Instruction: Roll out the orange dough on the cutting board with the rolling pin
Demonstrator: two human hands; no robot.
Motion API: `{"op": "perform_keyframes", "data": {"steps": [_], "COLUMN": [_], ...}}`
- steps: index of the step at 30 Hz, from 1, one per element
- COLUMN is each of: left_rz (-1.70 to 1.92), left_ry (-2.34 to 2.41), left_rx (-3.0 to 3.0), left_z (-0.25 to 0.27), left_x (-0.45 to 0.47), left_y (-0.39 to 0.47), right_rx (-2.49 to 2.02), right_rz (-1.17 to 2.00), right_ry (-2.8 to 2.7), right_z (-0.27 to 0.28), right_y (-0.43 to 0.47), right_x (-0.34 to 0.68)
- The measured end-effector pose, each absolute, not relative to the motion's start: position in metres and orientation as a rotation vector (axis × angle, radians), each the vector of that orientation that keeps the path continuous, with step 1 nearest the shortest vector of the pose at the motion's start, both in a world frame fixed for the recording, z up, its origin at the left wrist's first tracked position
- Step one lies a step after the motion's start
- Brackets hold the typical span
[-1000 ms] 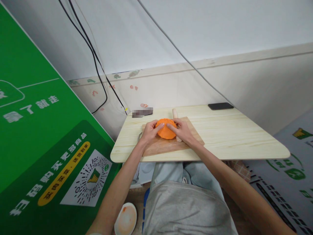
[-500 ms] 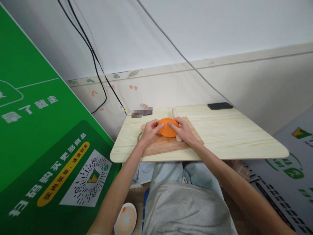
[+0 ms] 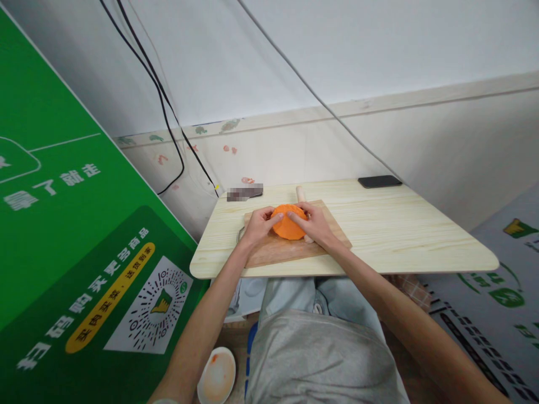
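Between my two hands is a flat, round piece of orange dough [image 3: 289, 227] with an uneven edge. My left hand [image 3: 260, 225] grips its left side, thumb on top and fingers curled behind. On the other side my right hand [image 3: 315, 223] pinches the upper right edge, its thumb lying across the face of the piece. Both thumbs come close together near the top. Below lies a wooden cutting board [image 3: 278, 253]. A wooden rolling pin [image 3: 300, 194] rests on the board, partly hidden behind the dough and my right hand.
The pale wooden table [image 3: 396, 230] stands against the wall. A black phone [image 3: 379, 182] lies at its back right, and a dark, blurred-out object [image 3: 244, 193] at its back left. Down on the lower left is a stained white plate [image 3: 217, 375]. A green sign [image 3: 96, 224] borders the left.
The orange dough hangs slightly lower and has shifted a little between my fingers. Both hands have stayed almost in place.
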State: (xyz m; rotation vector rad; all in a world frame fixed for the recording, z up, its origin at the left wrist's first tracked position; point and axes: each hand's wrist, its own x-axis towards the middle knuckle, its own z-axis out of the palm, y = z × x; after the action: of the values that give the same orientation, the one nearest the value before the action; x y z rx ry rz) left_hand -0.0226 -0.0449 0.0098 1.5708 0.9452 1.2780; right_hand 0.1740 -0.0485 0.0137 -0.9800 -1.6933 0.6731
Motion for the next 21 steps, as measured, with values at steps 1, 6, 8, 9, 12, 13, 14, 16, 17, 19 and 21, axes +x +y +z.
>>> {"op": "perform_keyframes", "data": {"steps": [1,6,8,9,12,13,14,16,17,19,21], "left_rz": [1.282,1.271,1.273,1.280,1.304,1.311,1.321,1.345,1.353,1.360,1.366], "left_ry": [0.942,0.923,0.927,0.929,0.938,0.942,0.948,0.959,0.961,0.963,0.962], "left_rx": [1.570,1.591,1.601,1.601,1.595,1.593,1.592,1.587,1.583,1.574,1.566], "left_z": [0.0104,0.0160,0.0181,0.0186,0.0178,0.0169,0.0158,0.0135,0.0125,0.0107,0.0095], "left_x": [-0.0225,-0.0213,-0.0212,-0.0212,-0.0217,-0.0219,-0.0221,-0.0225,-0.0227,-0.0231,-0.0236], "left_y": [-0.0452,-0.0494,-0.0510,-0.0514,-0.0508,-0.0500,-0.0492,-0.0474,-0.0466,-0.0450,-0.0437], "right_rx": [-0.986,-1.000,-0.992,-0.986,-0.962,-0.950,-0.938,-0.919,-0.916,-0.922,-0.937], "right_rz": [0.680,0.676,0.667,0.665,0.672,0.676,0.680,0.687,0.691,0.693,0.674], "right_ry": [-1.696,-1.701,-1.717,-1.728,-1.751,-1.756,-1.760,-1.765,-1.769,-1.769,-1.762], "right_z": [0.0130,0.0119,0.0135,0.0146,0.0183,0.0193,0.0200,0.0205,0.0203,0.0193,0.0178], "right_y": [-0.0479,-0.0468,-0.0481,-0.0492,-0.0526,-0.0535,-0.0543,-0.0550,-0.0550,-0.0540,-0.0524], "right_x": [0.1740,0.1753,0.1760,0.1763,0.1763,0.1760,0.1757,0.1749,0.1745,0.1739,0.1738]}}
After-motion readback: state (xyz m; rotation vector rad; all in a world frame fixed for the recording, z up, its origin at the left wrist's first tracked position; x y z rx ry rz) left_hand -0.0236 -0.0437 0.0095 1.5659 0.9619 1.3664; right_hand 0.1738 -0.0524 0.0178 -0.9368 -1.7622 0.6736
